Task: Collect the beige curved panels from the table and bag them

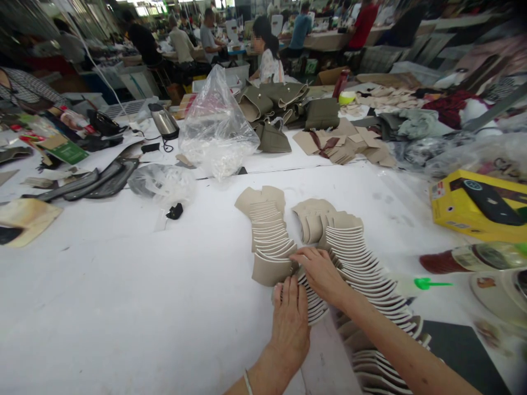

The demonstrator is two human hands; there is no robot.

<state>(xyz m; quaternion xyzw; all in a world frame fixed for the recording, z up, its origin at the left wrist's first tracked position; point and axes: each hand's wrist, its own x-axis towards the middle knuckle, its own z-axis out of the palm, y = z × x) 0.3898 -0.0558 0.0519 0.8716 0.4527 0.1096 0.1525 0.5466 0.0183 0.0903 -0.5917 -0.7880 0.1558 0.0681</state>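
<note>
Curved taupe pieces with pale edges, like cut leather or board panels, lie overlapped in rows on the white table. My left hand (290, 321) rests over the near part of the middle row (315, 307), fingers bent and pressed on the pieces; its thumb is hidden. Just ahead and to the right, my right hand (323, 274) has its fingertips closed at the edge of a taupe piece (272, 269). Beyond it the row continues away as a fanned stack (269, 227). A longer fanned row (366, 269) runs beside and under my right forearm.
On the right are a yellow box (473, 214), a bottle (473, 258), a green plastic piece (430, 283) and a dark sheet (461, 351). A clear plastic bag (218, 131), olive bag parts (275, 109) and a kettle (164, 122) stand farther back. Other people sit beyond.
</note>
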